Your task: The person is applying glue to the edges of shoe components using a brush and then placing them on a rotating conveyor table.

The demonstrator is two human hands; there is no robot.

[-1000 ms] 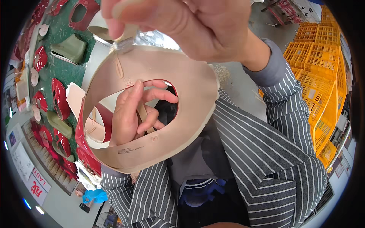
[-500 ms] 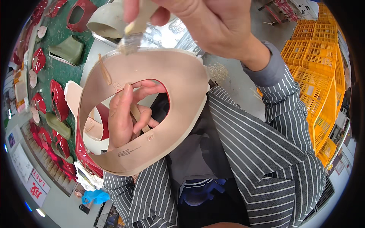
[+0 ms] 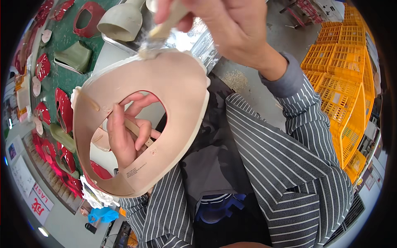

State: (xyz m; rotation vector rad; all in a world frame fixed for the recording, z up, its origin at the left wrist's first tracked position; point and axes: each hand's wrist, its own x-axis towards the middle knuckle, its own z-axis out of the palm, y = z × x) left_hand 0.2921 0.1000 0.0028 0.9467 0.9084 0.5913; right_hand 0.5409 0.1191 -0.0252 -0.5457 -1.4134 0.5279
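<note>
My left hand (image 3: 124, 138) reaches through the opening of a shoe upper (image 3: 186, 95) with a pinkish-beige lining and red outside. Thumb and fingers pinch the edge of that opening. A thin wooden stick (image 3: 145, 139) lies between the same hand's fingers. Above the upper, my right hand (image 3: 235, 35) grips a glue brush (image 3: 165, 29) by its light handle. Its bristles, partly blurred, are at the far rim, where whitish glue coats the edge. A tan strip (image 3: 88, 100) lies against the lining at the left.
On the green table (image 3: 99, 49) at left lie several red uppers (image 3: 63, 109) and olive uppers (image 3: 73, 56). A pale, hollow, rounded object (image 3: 120, 22) stands by a foil-covered tray (image 3: 198, 41). Yellow crates (image 3: 337, 99) are stacked at right; a blue bag (image 3: 103, 215) is at lower left.
The upper has shifted left and tilted, my left hand moving with it. My right hand's brush has moved slightly right and down along the far rim.
</note>
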